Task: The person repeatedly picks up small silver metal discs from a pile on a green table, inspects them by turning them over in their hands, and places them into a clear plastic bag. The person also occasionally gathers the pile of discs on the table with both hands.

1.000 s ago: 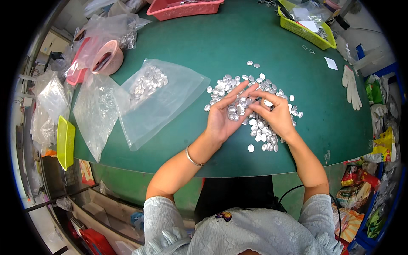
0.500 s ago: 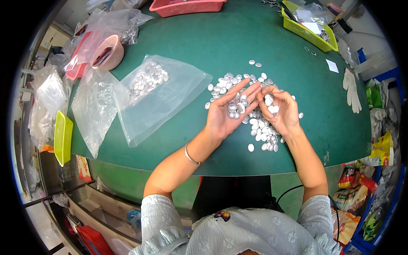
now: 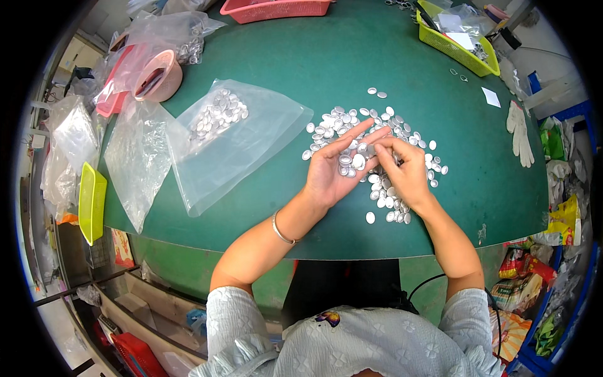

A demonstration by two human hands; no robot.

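My left hand (image 3: 331, 173) lies palm up with its fingers stretched out. Several small silvery oval metal discs (image 3: 346, 165) rest on its palm and fingers. Over those fingers, my right hand (image 3: 407, 171) is bent inward, thumb and fingertips pinched at a disc (image 3: 370, 151). Both hands are above a loose pile of the same ovals (image 3: 387, 198), spread on the green table (image 3: 264, 213); some show a rimmed, hollow side, others a smooth face. The pile is partly hidden under my hands.
Left of my hands lies a clear plastic bag (image 3: 251, 141) with a heap of ovals (image 3: 217, 116) on it. A pink cup-shaped basket (image 3: 169, 81) stands beyond. Farther off are a pink tray (image 3: 276, 9) and a yellow-green basket (image 3: 449, 47). A white glove (image 3: 519, 133) lies right.
My right hand has turned over and moved left, its fingertips now at the discs on my left hand. The white ovals seen inside its curled fingers before no longer show.
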